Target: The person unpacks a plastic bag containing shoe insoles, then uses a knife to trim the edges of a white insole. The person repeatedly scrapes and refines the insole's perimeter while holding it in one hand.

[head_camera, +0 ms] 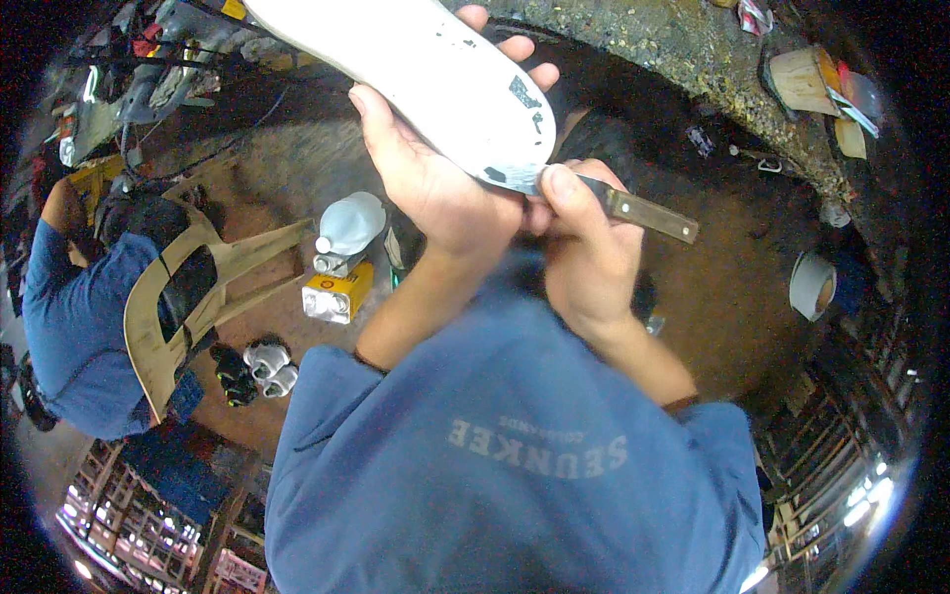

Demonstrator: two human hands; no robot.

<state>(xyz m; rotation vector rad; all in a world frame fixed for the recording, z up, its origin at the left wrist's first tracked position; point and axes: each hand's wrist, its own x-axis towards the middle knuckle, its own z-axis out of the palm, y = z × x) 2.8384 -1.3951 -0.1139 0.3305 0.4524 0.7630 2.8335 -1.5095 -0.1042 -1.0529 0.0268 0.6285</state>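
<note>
A white, shoe-sole-shaped piece (445,82) with dark patches along its edge lies across the upper middle of the view. Its material cannot be told. Beneath it, my left hand (438,185) holds it, with the thumb at the near edge and fingertips showing past the far edge. My right hand (594,237) grips a flat-bladed hand tool (653,215) at the lower tip of the white piece. Its riveted handle points right, and its blade is mostly hidden behind my thumb and fingers.
At left, a person in a blue shirt (89,334) sits by a pale wooden chair (141,327). A translucent jug (352,221), a yellow can (338,293) and shoes (267,364) stand between us. A rough ledge (668,52) curves across the upper right, with a bucket (801,80) on it.
</note>
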